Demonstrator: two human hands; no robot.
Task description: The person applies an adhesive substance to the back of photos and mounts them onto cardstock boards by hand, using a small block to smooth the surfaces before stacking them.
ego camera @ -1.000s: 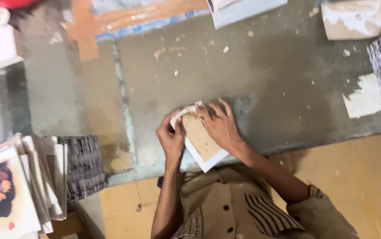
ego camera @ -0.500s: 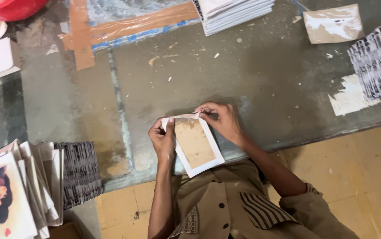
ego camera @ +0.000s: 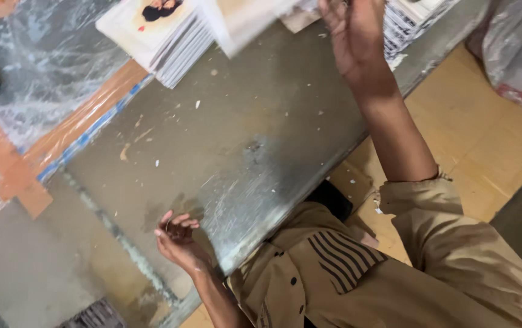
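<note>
Head view: at twelve o'clock the right hand [ego camera: 353, 33] stretches far across the grey bench [ego camera: 237, 146], fingers spread wide; a blurred white card [ego camera: 246, 18] sits just beside it at the top edge, but whether the hand grips it I cannot tell. That card hangs over a neat stack of white picture cards [ego camera: 164, 33] at eleven o'clock, squared up, seemingly so that finished pieces pile evenly. At seven o'clock the left hand [ego camera: 176, 240] rests on the bench, fingers loosely curled, holding nothing visible. Orange tape with a blue edge [ego camera: 79, 130] runs along clear plastic sheeting at ten o'clock.
</note>
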